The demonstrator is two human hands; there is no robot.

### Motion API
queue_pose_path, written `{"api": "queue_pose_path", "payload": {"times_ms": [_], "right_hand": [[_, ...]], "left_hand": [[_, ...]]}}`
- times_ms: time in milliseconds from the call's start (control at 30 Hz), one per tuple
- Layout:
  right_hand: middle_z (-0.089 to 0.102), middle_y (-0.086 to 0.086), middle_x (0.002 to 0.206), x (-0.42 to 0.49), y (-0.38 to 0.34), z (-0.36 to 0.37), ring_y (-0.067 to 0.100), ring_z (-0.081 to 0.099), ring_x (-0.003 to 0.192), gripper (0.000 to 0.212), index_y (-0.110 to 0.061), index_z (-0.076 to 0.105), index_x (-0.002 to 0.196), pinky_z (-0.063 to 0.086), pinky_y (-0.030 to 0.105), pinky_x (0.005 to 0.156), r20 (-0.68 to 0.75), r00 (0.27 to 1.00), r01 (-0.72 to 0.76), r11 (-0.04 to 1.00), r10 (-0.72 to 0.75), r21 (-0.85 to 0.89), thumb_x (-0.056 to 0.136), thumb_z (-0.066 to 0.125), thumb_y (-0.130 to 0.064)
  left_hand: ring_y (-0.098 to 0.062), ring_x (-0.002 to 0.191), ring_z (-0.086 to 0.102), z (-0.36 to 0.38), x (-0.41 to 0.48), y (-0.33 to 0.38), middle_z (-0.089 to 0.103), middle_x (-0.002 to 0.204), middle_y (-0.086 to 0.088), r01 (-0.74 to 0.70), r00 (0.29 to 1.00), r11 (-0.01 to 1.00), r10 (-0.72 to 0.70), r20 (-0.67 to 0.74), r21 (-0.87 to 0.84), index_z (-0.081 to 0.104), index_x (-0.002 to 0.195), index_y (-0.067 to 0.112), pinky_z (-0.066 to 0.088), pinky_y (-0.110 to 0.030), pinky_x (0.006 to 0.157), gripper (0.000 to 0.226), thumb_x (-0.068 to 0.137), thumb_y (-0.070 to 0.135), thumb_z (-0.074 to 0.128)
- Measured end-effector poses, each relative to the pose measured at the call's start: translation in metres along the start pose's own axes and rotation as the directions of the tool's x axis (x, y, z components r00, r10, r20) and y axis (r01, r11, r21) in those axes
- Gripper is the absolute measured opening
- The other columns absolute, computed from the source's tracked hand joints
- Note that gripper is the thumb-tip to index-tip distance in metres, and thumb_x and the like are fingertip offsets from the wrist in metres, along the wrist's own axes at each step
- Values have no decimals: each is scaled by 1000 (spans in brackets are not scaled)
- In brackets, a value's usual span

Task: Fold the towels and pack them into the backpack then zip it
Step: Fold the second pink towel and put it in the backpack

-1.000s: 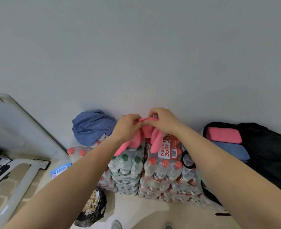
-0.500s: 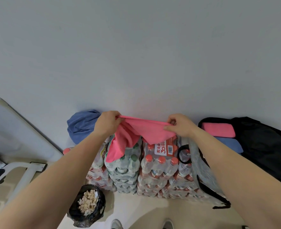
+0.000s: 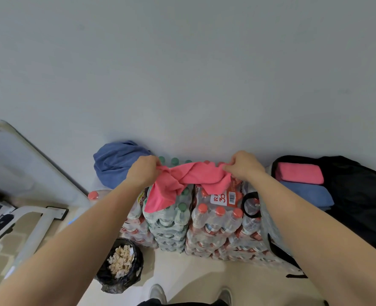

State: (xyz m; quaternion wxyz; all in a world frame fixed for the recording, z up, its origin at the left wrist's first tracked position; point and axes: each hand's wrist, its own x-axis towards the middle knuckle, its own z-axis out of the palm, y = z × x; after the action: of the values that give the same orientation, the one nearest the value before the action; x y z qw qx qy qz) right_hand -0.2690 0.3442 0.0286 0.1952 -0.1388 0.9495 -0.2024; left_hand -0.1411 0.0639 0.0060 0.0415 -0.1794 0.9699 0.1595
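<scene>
View from the head, looking down along both bare forearms toward a plain pale grey wall [image 3: 182, 74] that fills the upper half of the field. The working surface is the top of a stack of shrink-wrapped packs of bottled water [image 3: 209, 219], red-capped and green-capped, standing on a cream floor [image 3: 204, 274] against the wall. Left hand [image 3: 144, 173]: fingers curled, gripping one end of a pink towel [image 3: 191, 180]. Right hand [image 3: 243, 165]: thumb and fingers pinching the other end. The towel is stretched between the two hands just above the packs, bunched along its upper edge, with one loose corner hanging over the front of the green-capped pack. A crumpled blue towel [image 3: 116, 164] lies on the stack to the left, against the wall. At the right a black backpack [image 3: 359, 195] lies open; in its mouth a folded pink towel [image 3: 299, 173] rests on a folded blue towel [image 3: 306, 195]. On the floor at lower left stands a black bin bag [image 3: 121, 263] holding pale scraps, near a white metal frame [image 3: 28, 228]; a white board [image 3: 17, 160] leans behind it. The toes of two grey shoes [image 3: 158, 292] show at the bottom edge.
</scene>
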Motion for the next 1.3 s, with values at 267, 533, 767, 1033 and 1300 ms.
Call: {"api": "queue_pose_path", "payload": {"times_ms": [267, 533, 767, 1033, 1300], "right_hand": [[67, -3, 67, -4, -45, 24, 11, 61, 63, 22, -22, 67, 73, 47, 28, 65, 116, 964, 216, 960, -238, 177, 91, 67, -35], [73, 10, 84, -8, -58, 38, 11, 60, 66, 12, -17, 75, 93, 55, 41, 76, 150, 919, 313, 908, -363, 278, 88, 69, -26], [75, -5, 93, -10, -45, 41, 0, 68, 78, 22, -20, 76, 105, 53, 15, 71, 149, 908, 306, 862, -392, 405, 85, 71, -12], [74, -12, 86, -4, -30, 47, 0, 68, 78, 21, -22, 78, 100, 52, 19, 72, 109, 932, 273, 867, -346, 416, 79, 79, -17], [75, -7, 79, -7, -20, 41, 6, 70, 73, 11, -19, 78, 89, 56, 27, 69, 63, 952, 241, 863, -298, 444, 78, 81, -18]], "left_hand": [[-26, 76, 62, 5, -11, 11, 65, 69, 2, -27, 979, 994, 49, -200, 109, 62, 74, 22, 37, -35, 65, 31, 88, 50, 55], [-21, 82, 65, 10, -16, 44, 71, 90, 3, 24, 995, 984, -41, -90, -176, 71, 98, 33, 51, -33, 66, 24, 90, 51, 58], [-14, 72, 66, 16, -10, 57, 69, 78, 4, 59, 992, 865, 4, 124, -498, 62, 120, 17, 48, -21, 64, 32, 88, 16, 64], [-9, 47, 59, 21, -8, 72, 66, 59, -1, 59, 998, 810, -32, 56, -583, 62, 88, 14, 47, -21, 48, 11, 81, 8, 68], [-22, 88, 72, 19, -2, 78, 76, 88, -6, 67, 982, 741, 70, 175, -668, 75, 88, 21, 58, -42, 87, 30, 80, -3, 59]]}}
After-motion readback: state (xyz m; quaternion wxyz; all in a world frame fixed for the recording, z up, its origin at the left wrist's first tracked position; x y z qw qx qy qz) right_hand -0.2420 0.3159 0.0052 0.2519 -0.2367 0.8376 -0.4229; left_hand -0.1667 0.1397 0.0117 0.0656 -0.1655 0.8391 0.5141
